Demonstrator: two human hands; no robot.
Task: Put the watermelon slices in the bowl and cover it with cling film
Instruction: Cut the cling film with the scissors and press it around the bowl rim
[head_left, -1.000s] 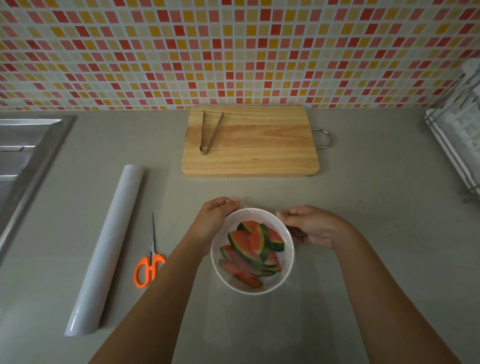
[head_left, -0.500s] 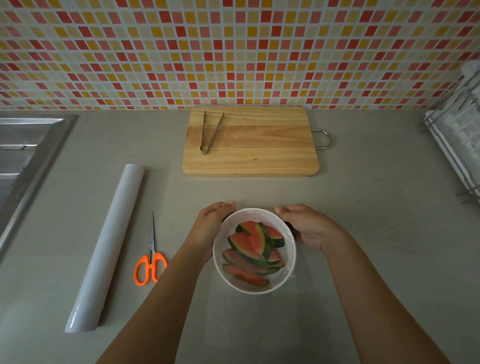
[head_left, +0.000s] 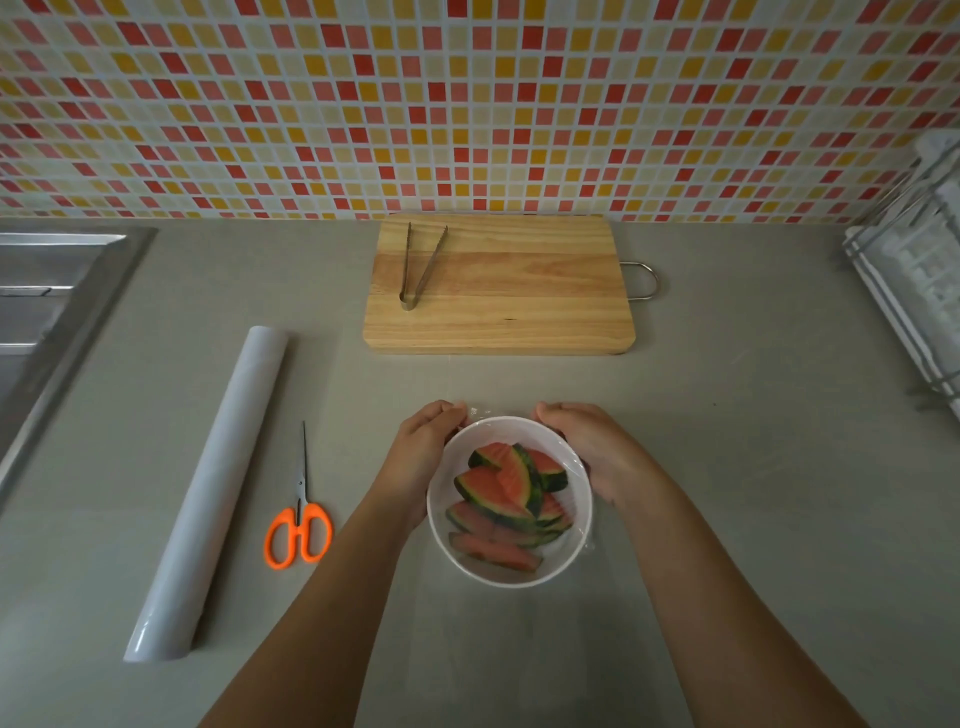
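Film (head_left: 569, 470) already lies over the bowl (head_left: 563, 564) of watermelon slices (head_left: 506, 501), lower centre. I cup my left hand (head_left: 423, 452) and right hand (head_left: 592, 447) around its far rim, fingers curled, pressing down. It's thin, clingy, tearable, I judge; I'd hold the loose edges.

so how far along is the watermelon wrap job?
Done: the watermelon slices are in the white bowl, the tongs lie on the cutting board, and a cut sheet of cling film covers the bowl. In hand: left hand and right hand press film against the bowl's sides. Left: the near edge of film looks loose on the counter and needs tucking.
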